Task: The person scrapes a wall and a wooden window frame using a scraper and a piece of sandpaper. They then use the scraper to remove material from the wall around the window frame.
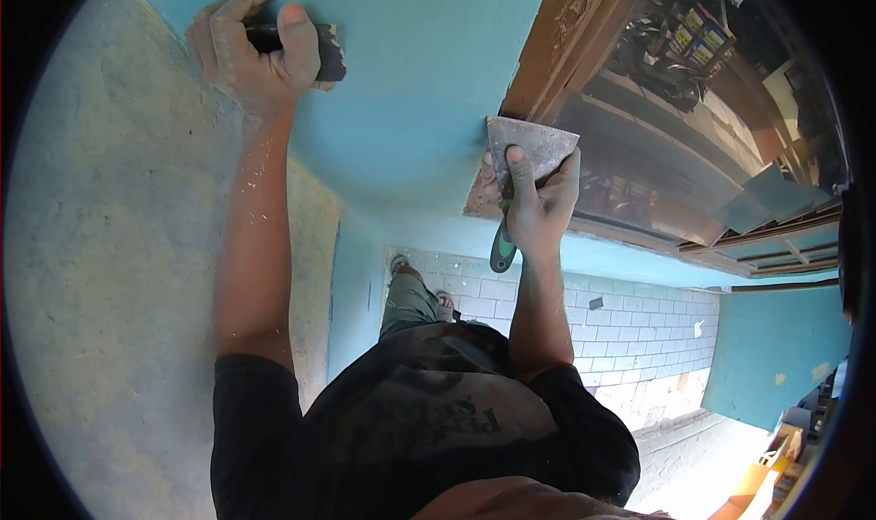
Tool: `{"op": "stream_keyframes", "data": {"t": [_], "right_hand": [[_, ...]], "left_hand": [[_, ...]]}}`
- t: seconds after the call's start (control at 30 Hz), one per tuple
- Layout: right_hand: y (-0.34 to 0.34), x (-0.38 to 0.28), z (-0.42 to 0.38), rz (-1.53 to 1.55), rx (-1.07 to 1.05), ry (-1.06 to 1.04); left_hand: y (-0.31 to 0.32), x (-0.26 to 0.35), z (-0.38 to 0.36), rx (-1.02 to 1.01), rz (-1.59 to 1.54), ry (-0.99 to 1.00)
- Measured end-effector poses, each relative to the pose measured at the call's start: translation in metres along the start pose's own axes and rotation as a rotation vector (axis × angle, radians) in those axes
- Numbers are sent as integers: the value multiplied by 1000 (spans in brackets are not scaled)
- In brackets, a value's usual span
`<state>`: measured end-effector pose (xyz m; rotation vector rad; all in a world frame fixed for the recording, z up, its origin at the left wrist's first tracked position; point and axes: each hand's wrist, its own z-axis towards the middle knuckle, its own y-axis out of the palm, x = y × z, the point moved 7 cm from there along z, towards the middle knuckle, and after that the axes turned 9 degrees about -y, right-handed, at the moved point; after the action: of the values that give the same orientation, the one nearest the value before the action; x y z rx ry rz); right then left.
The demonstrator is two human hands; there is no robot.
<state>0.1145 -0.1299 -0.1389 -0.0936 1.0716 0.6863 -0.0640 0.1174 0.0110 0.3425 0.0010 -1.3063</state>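
Note:
My left hand (255, 64) is at the upper left, its fingers and thumb closed round a dark block with ragged, pale edges (331, 57), which looks like a sanding block. The block lies against the turquoise wall (401, 91). Pale dust coats the fingers and flecks the forearm. Right of centre, my right hand (545, 210) grips a putty knife (546, 144) with a wide, smeared metal blade and a green and black handle. The thumb presses on the blade, and the handle hangs down below the hand. In this view the blade overlaps the lower end of the brown window frame (561, 50).
Window glass (630, 164) with reflections fills the upper right. A patchy, unpainted wall (119, 246) runs along the left. Below are grey paving blocks (630, 324), my sandalled feet, and a small dark block (596, 304). A rough, bare patch (482, 192) borders the frame's end.

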Motion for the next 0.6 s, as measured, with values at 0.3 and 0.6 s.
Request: {"op": "stream_keyframes", "data": {"t": [0.3,0.6], "right_hand": [[3,-1,2,-33,-6,-53],[6,3,4,-72,-29,-53]], "left_hand": [[0,-2,0,8,10,-12],[2,6,0,-4,9,-27]]}}
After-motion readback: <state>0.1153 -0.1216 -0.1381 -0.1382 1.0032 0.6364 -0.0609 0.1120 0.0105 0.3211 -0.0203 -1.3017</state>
